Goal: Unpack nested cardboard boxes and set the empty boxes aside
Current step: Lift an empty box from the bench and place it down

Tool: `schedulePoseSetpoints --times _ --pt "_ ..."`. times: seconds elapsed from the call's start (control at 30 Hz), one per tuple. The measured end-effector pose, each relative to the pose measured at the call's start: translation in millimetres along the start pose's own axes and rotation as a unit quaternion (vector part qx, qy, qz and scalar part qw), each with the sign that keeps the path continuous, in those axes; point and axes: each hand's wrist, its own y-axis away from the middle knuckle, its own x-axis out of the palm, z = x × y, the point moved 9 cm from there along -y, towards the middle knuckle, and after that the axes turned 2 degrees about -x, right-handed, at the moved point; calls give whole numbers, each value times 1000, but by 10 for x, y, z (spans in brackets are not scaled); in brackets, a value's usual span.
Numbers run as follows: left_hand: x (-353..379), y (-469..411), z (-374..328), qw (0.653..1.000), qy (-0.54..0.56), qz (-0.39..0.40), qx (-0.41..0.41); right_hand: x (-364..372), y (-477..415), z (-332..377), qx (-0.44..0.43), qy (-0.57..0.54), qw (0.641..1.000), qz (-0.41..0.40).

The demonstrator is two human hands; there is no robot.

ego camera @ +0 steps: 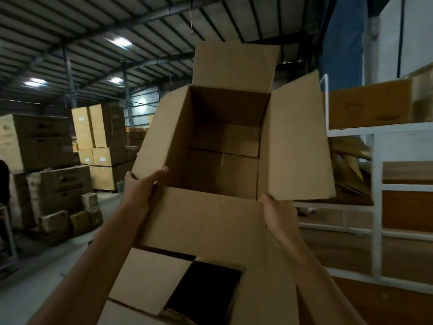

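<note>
- Cardboard box point(225, 146), plain brown and corrugated, flaps splayed, held aloft: left hand point(143, 184) and right hand point(278, 214) grip its opposite sides.
- Second open brown carton point(150, 280) below it.
- Stacked cartons point(100, 137) left, white metal shelving point(377, 184) right.

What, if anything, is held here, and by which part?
An open, empty cardboard box, in both hands: the left hand grips its left side near the rim, the right hand its right side beneath the side flap.
</note>
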Motion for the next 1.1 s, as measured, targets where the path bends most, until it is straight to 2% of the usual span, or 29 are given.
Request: schedulePoseSetpoints --times 0.3,0.4,0.57,0.63,0.77,0.87,1.1 --pt "-778 -968 368 999 -11 -10 -30 1185 -113 -324 43 2 999 -16" --pt "-968 -1270 542 999 -5 11 -42 1527 -55 -410 35 37 999 -13" --pt "-1216 -1539 1069 997 -17 37 -63 1912 202 -718 73 97 992 -22" --pt "-1216 -1586 1156 996 -31 62 -49 1970 309 -788 73 143 986 -34" --pt "-1081 -1729 1030 995 -57 80 -6 1804 478 -632 67 171 977 -108" --pt "-1016 -1747 1022 993 -89 75 11 1747 538 -526 81 186 974 -102" --pt "-1290 -1654 1530 984 -142 98 -51 1900 547 -695 98 256 958 -85"
